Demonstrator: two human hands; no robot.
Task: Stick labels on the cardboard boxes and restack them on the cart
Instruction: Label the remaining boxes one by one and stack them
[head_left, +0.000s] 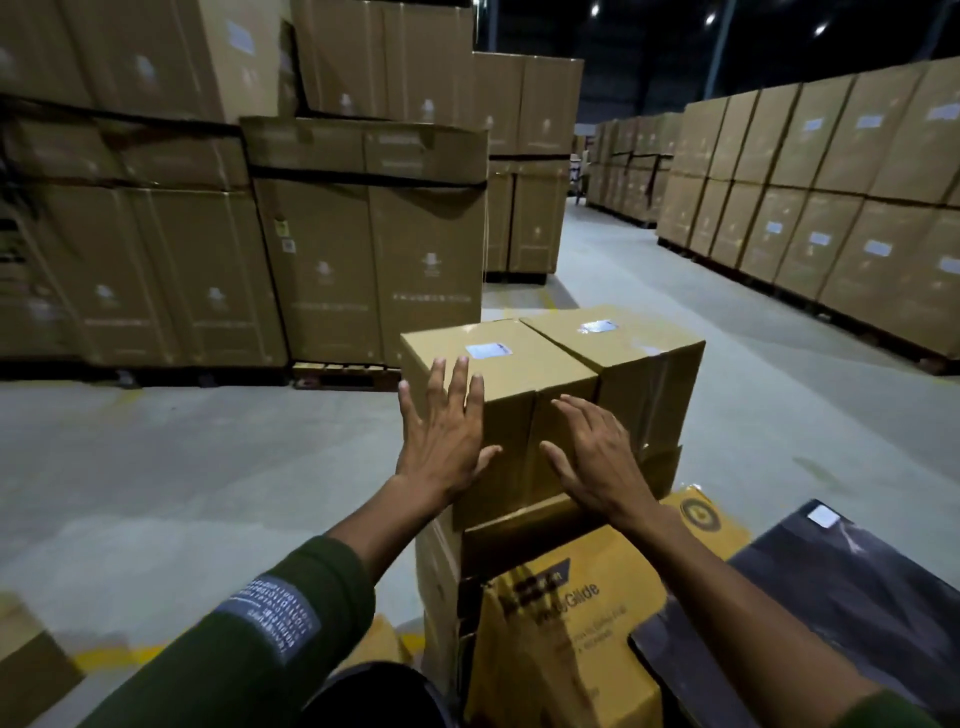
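**Both hands flat against the near top box of the stack**

My left hand (441, 431) lies with its grip wide, fingers straight and spread, palm against the near left corner of the near top box (498, 410); the fingertips reach above the box's top edge. My right hand (597, 452) is likewise wide, fingers extended and slightly fanned, resting on the same box's near face to the right of its vertical seam. Neither hand curls round anything.

The near top box carries a white label (487, 351) on its upper face. Touching it on the right stands a second top box (639, 358), also bearing a white label (597, 326), with clear tape glinting on its side. Both sit on a lower layer of boxes (519, 535). In front of that layer leans a yellow printed carton (561, 639), and to its right lies a dark flat box (852, 582) with a small white tag. The cart itself I cannot make out beneath the stack.

My green sleeve (249, 639) shows a printed patch. Beyond, tall palletised cartons (363, 234) stand at left and a long row of cartons (831, 197) at right, with grey concrete floor (208, 457) between.
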